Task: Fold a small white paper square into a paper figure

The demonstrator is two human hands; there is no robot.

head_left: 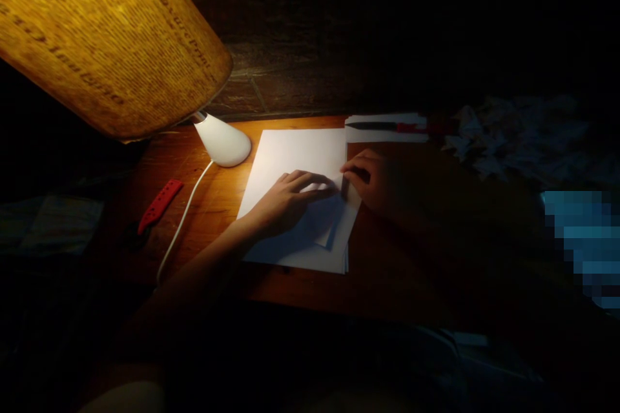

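White paper sheets lie stacked on the wooden table, and on top of them is a smaller piece of paper, apparently folded. My left hand reaches over this piece from the left, with curved fingers and thumb closing on its upper part. From the right, my right hand pinches the edge of the same piece between thumb and forefinger. Only a small gap separates the two sets of fingertips. Part of the small piece is hidden under my left hand, and shadow covers its lower half.
A lamp with a printed shade and white base stands at left, its cord trailing forward. Near it lies a red power strip. A red and black knife rests on more paper. Crumpled-looking pale pieces are heaped at right.
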